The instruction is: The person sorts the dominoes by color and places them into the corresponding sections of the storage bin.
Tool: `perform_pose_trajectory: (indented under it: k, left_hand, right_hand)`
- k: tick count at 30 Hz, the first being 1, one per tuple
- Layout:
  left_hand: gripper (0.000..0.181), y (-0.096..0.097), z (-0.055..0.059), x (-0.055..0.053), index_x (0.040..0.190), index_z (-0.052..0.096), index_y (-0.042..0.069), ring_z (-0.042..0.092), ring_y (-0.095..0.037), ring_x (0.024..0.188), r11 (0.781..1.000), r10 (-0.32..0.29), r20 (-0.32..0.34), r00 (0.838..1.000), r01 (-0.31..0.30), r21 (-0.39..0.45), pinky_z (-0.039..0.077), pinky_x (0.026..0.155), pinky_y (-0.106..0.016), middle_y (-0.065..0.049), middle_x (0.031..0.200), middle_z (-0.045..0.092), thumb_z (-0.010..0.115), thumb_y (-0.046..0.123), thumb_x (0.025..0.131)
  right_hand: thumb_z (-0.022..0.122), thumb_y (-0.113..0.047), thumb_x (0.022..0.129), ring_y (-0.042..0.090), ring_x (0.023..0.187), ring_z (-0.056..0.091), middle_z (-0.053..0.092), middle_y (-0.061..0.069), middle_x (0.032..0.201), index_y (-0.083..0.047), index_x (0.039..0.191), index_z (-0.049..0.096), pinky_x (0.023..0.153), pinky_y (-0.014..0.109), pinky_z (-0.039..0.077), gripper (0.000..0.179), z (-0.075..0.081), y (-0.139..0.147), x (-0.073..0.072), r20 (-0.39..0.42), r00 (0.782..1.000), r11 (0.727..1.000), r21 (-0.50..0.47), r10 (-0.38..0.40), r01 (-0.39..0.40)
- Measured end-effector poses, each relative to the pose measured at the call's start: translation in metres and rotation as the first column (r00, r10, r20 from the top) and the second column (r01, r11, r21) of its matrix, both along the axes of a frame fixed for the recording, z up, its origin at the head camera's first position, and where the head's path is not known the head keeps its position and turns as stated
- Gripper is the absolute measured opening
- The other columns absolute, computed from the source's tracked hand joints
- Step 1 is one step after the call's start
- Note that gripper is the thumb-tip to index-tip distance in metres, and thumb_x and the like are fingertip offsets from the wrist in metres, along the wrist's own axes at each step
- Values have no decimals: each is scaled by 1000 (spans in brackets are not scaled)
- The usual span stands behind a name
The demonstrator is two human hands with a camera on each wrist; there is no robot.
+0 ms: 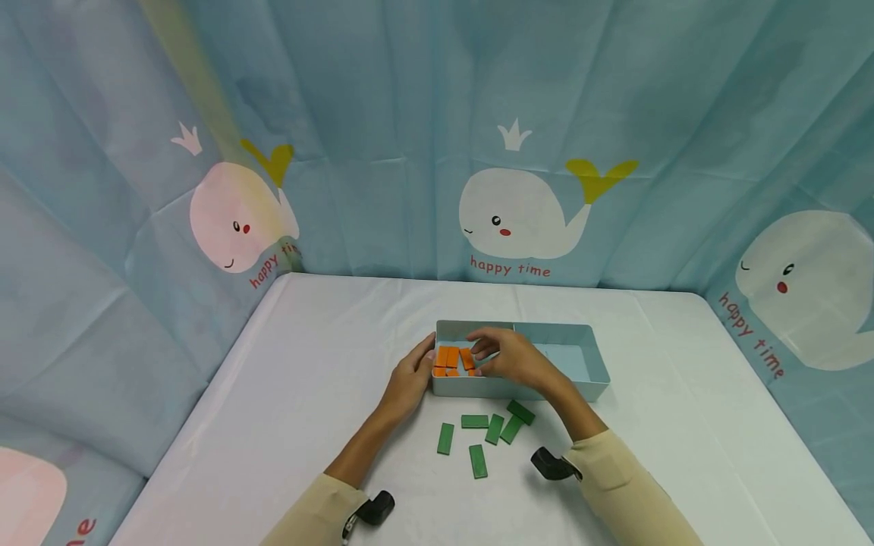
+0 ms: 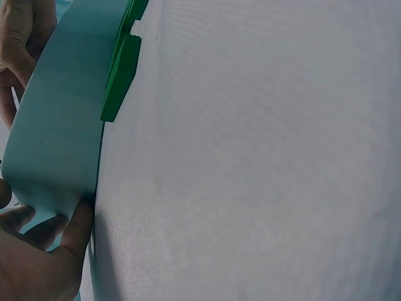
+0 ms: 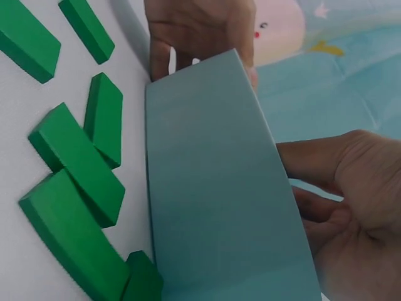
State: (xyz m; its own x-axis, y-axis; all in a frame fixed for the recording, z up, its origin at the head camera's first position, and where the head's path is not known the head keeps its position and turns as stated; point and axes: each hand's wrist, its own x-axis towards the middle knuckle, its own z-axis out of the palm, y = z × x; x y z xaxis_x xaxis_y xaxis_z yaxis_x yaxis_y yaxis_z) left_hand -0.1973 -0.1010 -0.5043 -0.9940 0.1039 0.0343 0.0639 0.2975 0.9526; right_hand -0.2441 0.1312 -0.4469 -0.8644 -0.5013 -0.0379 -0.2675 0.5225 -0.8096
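1. The right hand (image 1: 515,360) reaches into the left compartment of the box (image 1: 471,388), its thumb and fingers bent towards the orange blocks (image 1: 453,357). The thumb tip is right by one of them; I cannot tell whether it pinches a block, as the box's front wall hides the fingertips in the right wrist view.
2. The left hand (image 1: 407,383) rests spread fingers against the left end wall of the box, with gaps showing between them.
3. The box is pale blue-green, long, open-topped and split by a divider. Its left compartment holds the orange blocks, grouped towards the left end, some partly cut off from sight by the front wall. Its right compartment (image 1: 567,360) shows a pale floor.
4. In front of the box, six green blocks (image 1: 478,461) lie on the white tablecloth (image 1: 328,334); towards the right of this group, one overlaps its neighbour.
5. Nearer the wearer than the box, a black camera (image 1: 377,508) sits by each beige sleeve (image 1: 614,470).
6. Behind the box, a blue curtain (image 1: 382,114) bears a whale (image 1: 519,216) with red lettering (image 1: 510,268) reading "happy time". To the box's far right, the same words slant down beside another whale (image 1: 812,288).
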Motion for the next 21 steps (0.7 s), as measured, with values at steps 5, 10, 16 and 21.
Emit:
perform_pose_trajectory:
  k: [5,10,16,21]
  left_hand:
    - [53,0,1,0,167,35,12,31,-33,159,1000,-1,-2,1000,1,-2,25,130,-57,-7,171,38,42,28,117]
    - [53,1,1,1,167,35,14,31,-32,160,1000,0,1,1000,0,-1,25,130,-56,-6,171,37,42,29,117]
    - [52,1,1,1,167,36,14,30,-32,160,1000,5,-1,1000,-5,-3,25,131,-56,-6,170,38,43,28,117]
    - [53,1,1,0,167,36,14,30,-31,160,1000,7,0,1000,-7,-2,24,131,-56,-6,170,39,43,28,117]
  right_hand:
    - [83,2,88,26,111,71,73,11,121,-4,142,65,92,41,62,57,-2,5,3,-25,1000,999,-51,7,-9]
    - [83,-1,90,26,111,72,73,13,122,-7,142,65,91,38,63,56,-5,10,7,-26,1000,994,-107,-4,1]
    - [79,2,92,29,111,71,72,22,124,-4,141,65,92,31,62,51,-6,16,14,-61,998,984,-180,-24,13]
    - [80,-1,93,27,110,72,72,21,123,-9,139,67,93,29,61,48,-8,24,22,-104,994,974,-224,-42,18]
